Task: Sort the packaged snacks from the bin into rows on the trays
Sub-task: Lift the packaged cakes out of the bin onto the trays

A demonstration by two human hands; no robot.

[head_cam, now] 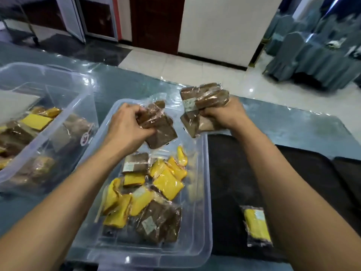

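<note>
Two clear bins (203, 192), two hands (125, 128)

1. Both bare forearms reach forward from the near edge, the left forearm (64, 192) angling toward the right, the right forearm (281, 192) angling toward the left.
2. The left hand (127, 126), back facing up, curls its fingers and thumb round brown packets (158, 124).
3. The right hand (224, 114), raised slightly farther off, clutches a bundle of brown packets (203, 98) in a closed fist.
4. The hands are near each other but apart.
</note>
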